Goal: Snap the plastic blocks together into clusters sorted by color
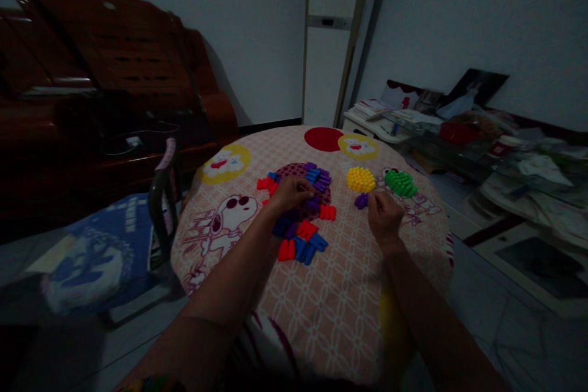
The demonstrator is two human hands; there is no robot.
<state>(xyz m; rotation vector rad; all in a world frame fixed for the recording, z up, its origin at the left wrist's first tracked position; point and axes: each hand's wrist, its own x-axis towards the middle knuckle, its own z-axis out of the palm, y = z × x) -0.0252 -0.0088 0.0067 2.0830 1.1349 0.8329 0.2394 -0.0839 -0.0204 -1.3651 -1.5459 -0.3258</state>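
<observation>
Red, blue and purple plastic pieces (303, 244) lie scattered on a round table under a cartoon-print cloth (321, 312). My left hand (290, 192) rests curled over the middle of that pile, fingers closed on purple pieces. My right hand (384, 217) is closed in a pinch just right of a small purple clump (361, 200), its fingertips hidden from me. Beyond it sit a yellow cluster (361, 179) and a green cluster (400, 183), each apart from both hands.
A chair with a blue cushion (105, 251) stands at the table's left. Dark wooden furniture (92, 104) fills the left wall. A low table piled with papers and boxes (459, 128) runs along the right, and a tall white unit (328, 43) stands behind.
</observation>
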